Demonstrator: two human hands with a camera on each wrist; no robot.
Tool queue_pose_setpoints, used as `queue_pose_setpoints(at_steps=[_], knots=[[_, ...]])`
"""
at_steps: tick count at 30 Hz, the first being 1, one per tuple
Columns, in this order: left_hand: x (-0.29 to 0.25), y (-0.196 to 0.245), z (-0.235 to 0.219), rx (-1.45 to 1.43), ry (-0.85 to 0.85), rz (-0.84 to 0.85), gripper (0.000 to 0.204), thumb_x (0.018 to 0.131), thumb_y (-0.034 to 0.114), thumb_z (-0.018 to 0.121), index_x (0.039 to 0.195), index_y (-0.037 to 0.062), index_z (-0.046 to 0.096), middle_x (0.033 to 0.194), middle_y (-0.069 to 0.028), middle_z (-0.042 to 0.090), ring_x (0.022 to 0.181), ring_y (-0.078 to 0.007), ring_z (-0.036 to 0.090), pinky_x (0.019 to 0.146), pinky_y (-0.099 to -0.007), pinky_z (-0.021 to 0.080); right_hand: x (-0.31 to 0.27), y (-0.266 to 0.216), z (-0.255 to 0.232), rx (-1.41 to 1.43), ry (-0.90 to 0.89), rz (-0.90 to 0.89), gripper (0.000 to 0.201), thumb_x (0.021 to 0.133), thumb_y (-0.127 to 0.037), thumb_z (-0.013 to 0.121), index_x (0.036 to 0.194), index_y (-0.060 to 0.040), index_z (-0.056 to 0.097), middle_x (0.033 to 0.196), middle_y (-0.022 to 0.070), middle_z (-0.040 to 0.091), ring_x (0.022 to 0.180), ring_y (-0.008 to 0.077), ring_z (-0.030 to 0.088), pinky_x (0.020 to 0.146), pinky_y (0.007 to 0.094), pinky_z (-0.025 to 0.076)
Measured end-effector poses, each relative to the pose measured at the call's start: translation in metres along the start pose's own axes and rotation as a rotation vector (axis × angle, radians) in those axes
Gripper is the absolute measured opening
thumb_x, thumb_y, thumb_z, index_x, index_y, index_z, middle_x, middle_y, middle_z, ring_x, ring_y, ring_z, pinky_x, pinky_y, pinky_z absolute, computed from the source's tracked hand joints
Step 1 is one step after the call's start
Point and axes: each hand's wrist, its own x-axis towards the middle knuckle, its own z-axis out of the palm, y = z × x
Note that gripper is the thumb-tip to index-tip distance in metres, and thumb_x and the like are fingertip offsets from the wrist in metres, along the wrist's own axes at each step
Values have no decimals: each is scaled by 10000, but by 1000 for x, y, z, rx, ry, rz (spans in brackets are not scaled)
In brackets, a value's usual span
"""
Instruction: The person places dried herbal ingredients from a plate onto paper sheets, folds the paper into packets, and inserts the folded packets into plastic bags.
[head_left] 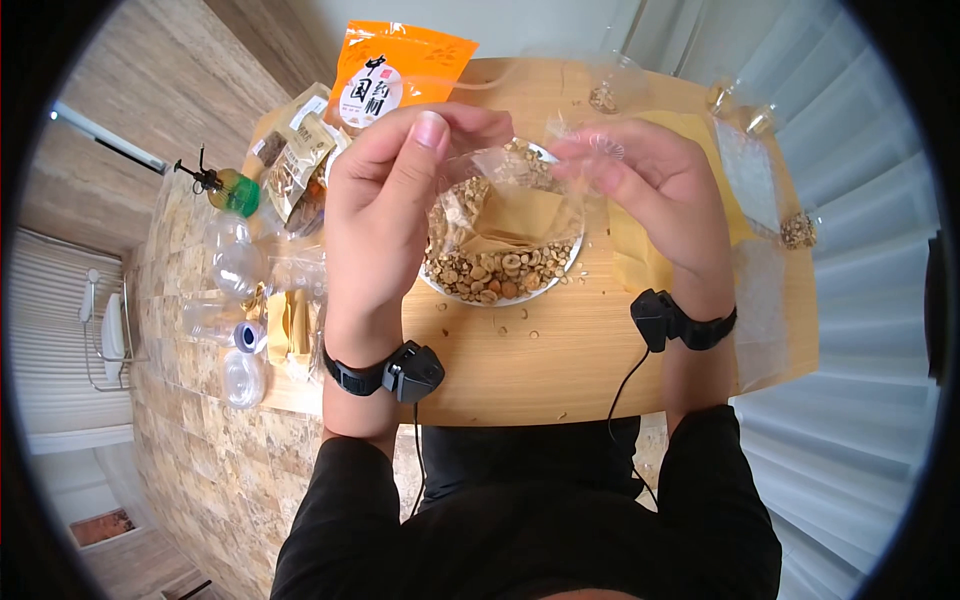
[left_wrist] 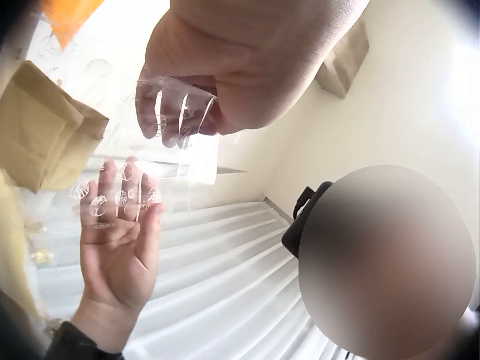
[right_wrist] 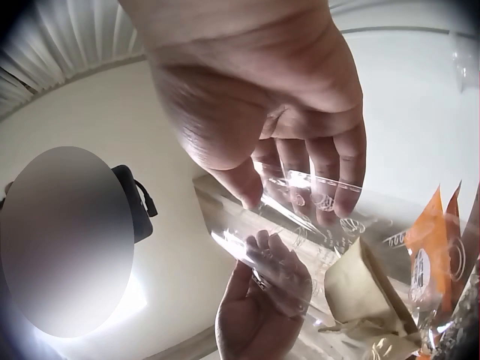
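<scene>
A clear plastic bag [head_left: 560, 215] with printed marks is stretched between both hands above a white plate [head_left: 440, 291] of mixed dried pieces. My left hand [head_left: 385, 195] pinches one side of the film between thumb and fingers. At the other side, my right hand [head_left: 665, 185] holds the film, thumb in front of its extended fingers in the right wrist view. Behind or within the film are folded tan paper packets [head_left: 520, 215]; which of the two cannot be told. One packet [right_wrist: 367, 289] also shows below my right hand [right_wrist: 292, 112].
An orange pouch [head_left: 400, 75] stands behind the plate. To the left are food packets [head_left: 300, 160], a green spray bottle [head_left: 235, 192], clear jars [head_left: 237, 268] and tan packets [head_left: 289, 325]. Yellow sheets [head_left: 640, 240], clear bags [head_left: 762, 310] and small filled containers [head_left: 798, 230] lie right.
</scene>
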Motion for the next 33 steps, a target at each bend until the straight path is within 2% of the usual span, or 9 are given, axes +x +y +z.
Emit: queue_pose_setpoints(at_steps=[7,11,14,19,23,25,29,31,33], knots=[[3,-1,-5,73,84,37,219,963,170,536,1015,-24,621,920,-111,676,862,-167,654,773,-284,518,0,-5,-1,63,74,-9,158,936,-88,537,978,36,626,924,149,693,791,169,683,668,244,539],[3,1,-9,109,103,-33,156,937,131,573,978,-11,625,836,-66,669,770,-132,647,655,-246,505,-3,-10,-1,-2,107,20,162,940,-80,526,997,33,627,914,142,695,803,158,682,657,236,536],[1,2,-3,177,91,-45,148,940,133,566,956,-1,627,803,-52,659,731,-114,638,606,-226,487,-4,-10,-1,7,90,-100,166,941,-67,512,1021,18,630,888,131,699,793,141,681,650,228,534],[-1,5,-5,237,84,-23,151,943,134,559,954,0,627,784,-48,652,713,-115,638,599,-220,486,-6,-20,-3,-175,196,-8,189,933,-46,500,1059,-9,637,778,80,678,755,119,673,639,215,529],[-2,9,-7,190,35,-31,169,959,101,502,982,-14,623,781,-57,644,697,-118,635,599,-223,490,-12,-23,-8,-122,198,-74,206,919,-14,488,1056,0,642,780,72,668,723,115,662,647,219,532],[-2,13,0,169,79,6,181,962,84,473,1001,-21,616,786,-65,641,695,-121,635,602,-232,496,-15,-19,-15,-16,58,-231,237,894,29,459,1041,27,645,839,101,672,703,117,648,635,215,523],[-5,11,-10,90,18,64,204,950,30,425,1050,-41,588,802,-89,635,716,-142,640,620,-262,515,-18,-24,-10,76,126,-213,252,869,59,435,996,56,652,885,131,669,731,127,640,642,227,506],[-3,11,-10,5,-43,70,200,947,31,432,1053,-46,583,804,-92,635,731,-146,642,629,-262,516,-12,-21,-21,102,-122,-360,232,871,50,437,948,62,655,899,150,670,761,143,635,671,242,493],[-1,14,-7,-86,13,35,156,916,8,492,1025,-56,584,811,-98,640,761,-148,642,646,-251,509,-14,-25,-21,38,-95,-355,205,869,43,459,910,54,659,899,149,672,770,150,635,693,246,491]])
